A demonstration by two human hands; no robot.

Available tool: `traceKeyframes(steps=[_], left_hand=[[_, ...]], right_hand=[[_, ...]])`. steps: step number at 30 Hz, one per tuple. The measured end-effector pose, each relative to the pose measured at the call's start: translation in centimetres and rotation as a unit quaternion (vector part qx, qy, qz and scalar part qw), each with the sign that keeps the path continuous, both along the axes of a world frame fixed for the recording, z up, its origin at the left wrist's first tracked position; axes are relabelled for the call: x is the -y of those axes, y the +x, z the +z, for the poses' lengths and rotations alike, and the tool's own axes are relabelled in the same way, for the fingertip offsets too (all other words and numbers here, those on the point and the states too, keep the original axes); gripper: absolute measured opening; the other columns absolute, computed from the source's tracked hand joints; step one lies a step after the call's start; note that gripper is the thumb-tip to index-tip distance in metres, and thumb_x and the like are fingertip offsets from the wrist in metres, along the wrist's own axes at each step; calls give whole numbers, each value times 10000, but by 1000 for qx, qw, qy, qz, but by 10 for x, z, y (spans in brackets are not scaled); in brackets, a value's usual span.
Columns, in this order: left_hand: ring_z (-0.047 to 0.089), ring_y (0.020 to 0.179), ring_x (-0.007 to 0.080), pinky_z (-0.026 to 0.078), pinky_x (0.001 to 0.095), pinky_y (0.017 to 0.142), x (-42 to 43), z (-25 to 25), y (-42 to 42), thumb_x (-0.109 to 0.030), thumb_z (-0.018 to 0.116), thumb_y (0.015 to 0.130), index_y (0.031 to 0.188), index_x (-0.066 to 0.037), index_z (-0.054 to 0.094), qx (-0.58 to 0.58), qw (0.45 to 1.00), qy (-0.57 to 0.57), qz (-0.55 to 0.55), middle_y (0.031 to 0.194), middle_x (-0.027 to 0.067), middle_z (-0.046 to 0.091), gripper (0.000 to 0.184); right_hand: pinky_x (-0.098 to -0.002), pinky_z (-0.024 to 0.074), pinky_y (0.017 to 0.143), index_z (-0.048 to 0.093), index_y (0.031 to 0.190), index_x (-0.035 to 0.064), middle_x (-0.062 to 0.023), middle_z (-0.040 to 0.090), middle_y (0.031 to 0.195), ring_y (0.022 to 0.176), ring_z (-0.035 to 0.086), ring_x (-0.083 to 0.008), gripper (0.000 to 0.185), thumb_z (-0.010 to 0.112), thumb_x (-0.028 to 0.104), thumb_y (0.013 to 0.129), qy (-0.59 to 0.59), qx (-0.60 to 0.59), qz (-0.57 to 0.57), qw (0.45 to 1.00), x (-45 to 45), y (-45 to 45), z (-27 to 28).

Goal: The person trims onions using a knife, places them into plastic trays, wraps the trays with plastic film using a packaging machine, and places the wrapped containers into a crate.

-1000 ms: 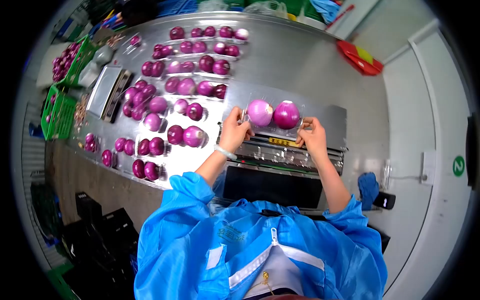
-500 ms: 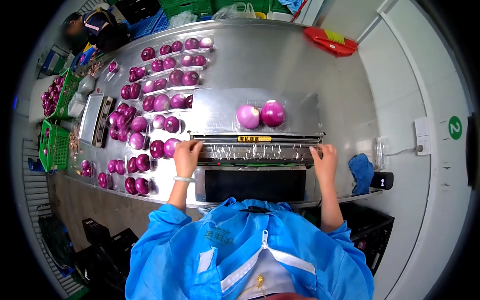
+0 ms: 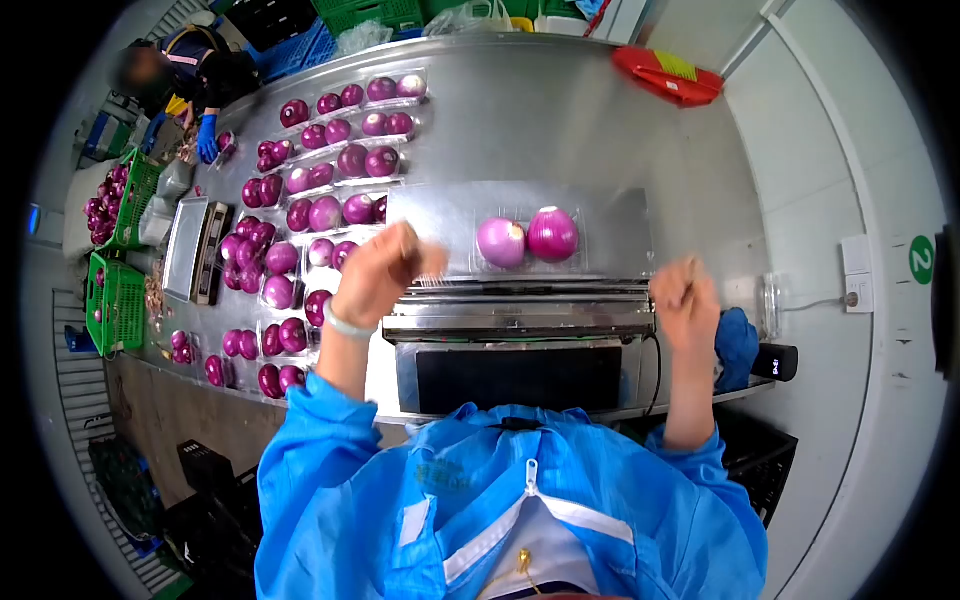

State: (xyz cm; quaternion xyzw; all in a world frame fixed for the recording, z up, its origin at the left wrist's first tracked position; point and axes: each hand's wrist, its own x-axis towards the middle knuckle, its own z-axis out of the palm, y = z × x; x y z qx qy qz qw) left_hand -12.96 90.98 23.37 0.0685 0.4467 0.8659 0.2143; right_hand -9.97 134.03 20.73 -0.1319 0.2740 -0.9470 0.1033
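Note:
My left hand (image 3: 382, 272) is closed, slightly blurred, above the left end of the wrapping machine (image 3: 520, 316). Across from it, my right hand (image 3: 687, 302) is closed in a pinch at the machine's right end. Both appear to grip clear plastic film, whose span between them is very hard to see. Just beyond the machine, two red onions (image 3: 527, 238) lie side by side in a clear tray on a flat metal plate (image 3: 615, 225). The machine's dark front panel (image 3: 518, 380) faces my body.
Several rows of packed red onions (image 3: 325, 212) cover the left of the steel table. A scale (image 3: 193, 250) and green crates (image 3: 117, 300) are further left. A blue cloth (image 3: 736, 348) and a red bag (image 3: 668, 75) are on the right. A co-worker's blue-gloved hand (image 3: 207, 138) touches an onion pack.
Both my hands have risen from the machine's roller and moved slightly away from me. The crinkled film and yellow label no longer show there. The co-worker's gloved hand has reached onto the table.

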Motion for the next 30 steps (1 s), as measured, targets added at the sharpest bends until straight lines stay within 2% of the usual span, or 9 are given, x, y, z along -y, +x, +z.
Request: traceKeyframes(steps=[3,6,9,14,18,22,25,27,30], left_hand=[[521,1306,342,377,447,1119,-40,7,-53,-233,487,1041,995,-93,526,-104,984,40,136,1304,230,607,153],[625,1095,339,471,400,939,-55,-91,-108,-237,485,1043,987,-48,515,-207,901,-320,206,1163,208,670,199],[632,818,374,490,428,748,-68,-134,-111,-254,487,1036,1005,-19,497,-165,810,-544,146,945,191,678,238],[529,749,84,400,241,626,-77,-109,-102,-408,643,957,1136,-12,601,2,923,-384,17,927,52,645,437],[558,859,115,437,244,715,-68,-71,-89,-508,620,942,1289,54,582,64,905,-382,-176,1016,79,646,662],[513,751,121,408,259,632,-63,-103,-61,-695,439,942,1057,57,685,-86,876,-472,-48,878,114,648,800],[507,669,124,410,282,575,-56,-80,-40,-714,423,938,910,18,677,51,885,-451,-99,743,80,574,775],[426,537,115,330,267,494,-67,-30,7,-744,400,927,765,-54,626,147,891,-421,-90,620,14,478,744],[532,687,140,436,310,635,-56,-72,64,-723,416,934,884,10,690,94,894,-430,-84,688,66,572,783]], right_hand=[[-339,458,877,576,976,54,-111,658,1046,948,610,-239,190,532,234,1019,141,18,-239,961,49,-58,22],[-382,456,936,570,1022,43,-128,676,1164,1040,631,-281,201,522,238,1024,478,4,-269,836,65,-127,-36],[-411,498,780,593,983,2,-163,696,894,827,662,-300,284,543,282,987,714,-62,-189,671,73,-151,-114],[-373,483,734,712,935,-23,-107,690,802,784,639,-231,518,626,488,916,661,30,-32,749,78,-132,-86],[-361,485,841,708,1050,-32,-109,700,859,847,639,-237,622,587,566,922,667,64,128,731,68,-119,-53],[-321,432,957,624,1215,-32,-97,674,957,948,594,-200,659,459,567,997,687,-113,-28,717,62,-87,-71],[-337,453,927,663,1099,-60,-123,686,918,930,619,-216,689,453,588,992,592,8,5,806,75,-51,-26],[-380,481,858,698,884,-53,-172,707,870,838,648,-259,733,423,618,986,606,134,96,778,70,-23,-18],[-416,477,892,695,1010,-11,-238,703,944,920,665,-358,691,372,599,1001,658,16,113,744,67,35,-7]])
